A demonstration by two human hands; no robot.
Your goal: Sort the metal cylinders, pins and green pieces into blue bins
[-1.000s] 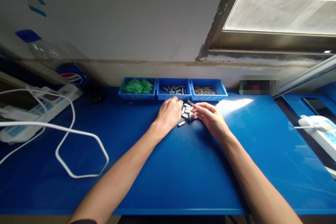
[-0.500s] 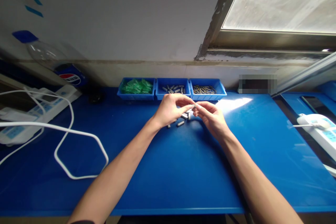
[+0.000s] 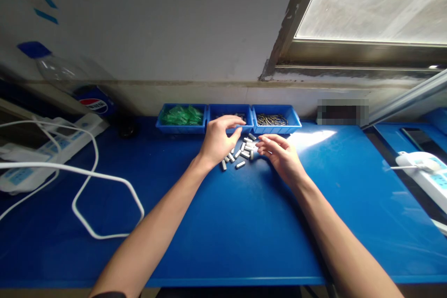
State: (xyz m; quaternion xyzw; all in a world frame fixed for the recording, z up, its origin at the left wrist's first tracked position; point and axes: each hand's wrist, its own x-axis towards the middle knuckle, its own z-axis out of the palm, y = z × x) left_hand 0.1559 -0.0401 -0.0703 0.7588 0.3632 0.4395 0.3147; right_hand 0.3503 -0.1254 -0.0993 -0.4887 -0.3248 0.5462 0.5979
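Observation:
My left hand (image 3: 220, 140) is over the near edge of the middle blue bin (image 3: 230, 128), thumb and fingers apart with nothing visible between them. My right hand (image 3: 279, 154) hovers just right of the loose pieces, its thumb and fingertips drawn together. Whatever sits in that pinch is too small or hidden to make out. Between and below the hands, several short silver metal pieces, such as this metal cylinder (image 3: 240, 165), lie scattered on the blue table (image 3: 237, 223). More such pieces are in the middle bin, partly covered by my left hand.
Left of the middle bin stands a bin of green plastic pieces (image 3: 182, 115); to its right, one of thin brass-coloured pins or screws (image 3: 272, 119). A bottle (image 3: 94, 98), power strip (image 3: 52, 149) and looped white cable (image 3: 134, 191) occupy the left. Another power strip (image 3: 424, 177) is at right.
My hands were together at the fingertips over a small piece. Now the left has moved away to the left and opened, uncovering more metal pieces; the right stays nearly in place.

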